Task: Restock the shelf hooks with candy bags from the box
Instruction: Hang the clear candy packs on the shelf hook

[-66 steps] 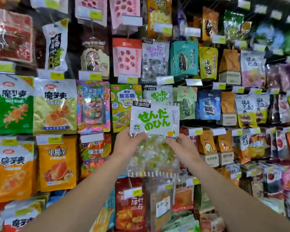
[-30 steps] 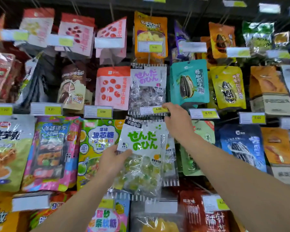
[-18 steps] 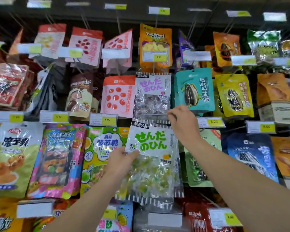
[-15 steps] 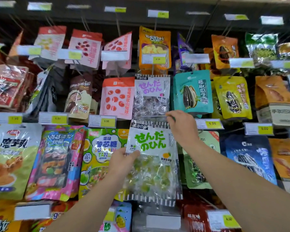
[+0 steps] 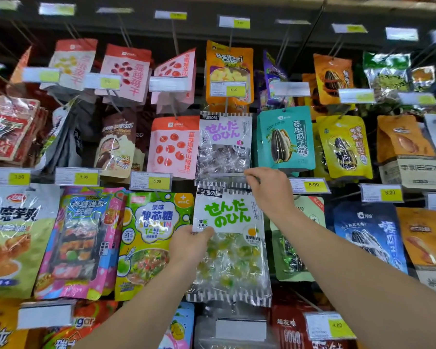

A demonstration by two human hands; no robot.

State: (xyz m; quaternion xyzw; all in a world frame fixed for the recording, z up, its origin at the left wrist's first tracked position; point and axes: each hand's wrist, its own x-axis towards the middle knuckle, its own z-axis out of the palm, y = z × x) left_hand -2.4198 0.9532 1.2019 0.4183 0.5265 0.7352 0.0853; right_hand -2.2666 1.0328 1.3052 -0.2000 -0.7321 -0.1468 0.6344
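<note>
CHANGE: clear candy bag with green lettering [image 5: 229, 238] has been raised since two seconds ago to just below the purple-lettered clear bag [image 5: 224, 144] | HANDS: left hand [image 5: 190, 244] pinches its left edge; right hand [image 5: 269, 191] is curled at its top-right corner, just below the purple-lettered bag | MEANING: hanging judged under way, not finished.

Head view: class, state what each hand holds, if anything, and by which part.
The left hand pinches the green-lettered candy bag at its left edge. The right hand is at the bag's top right corner; its grip is hidden.
</note>
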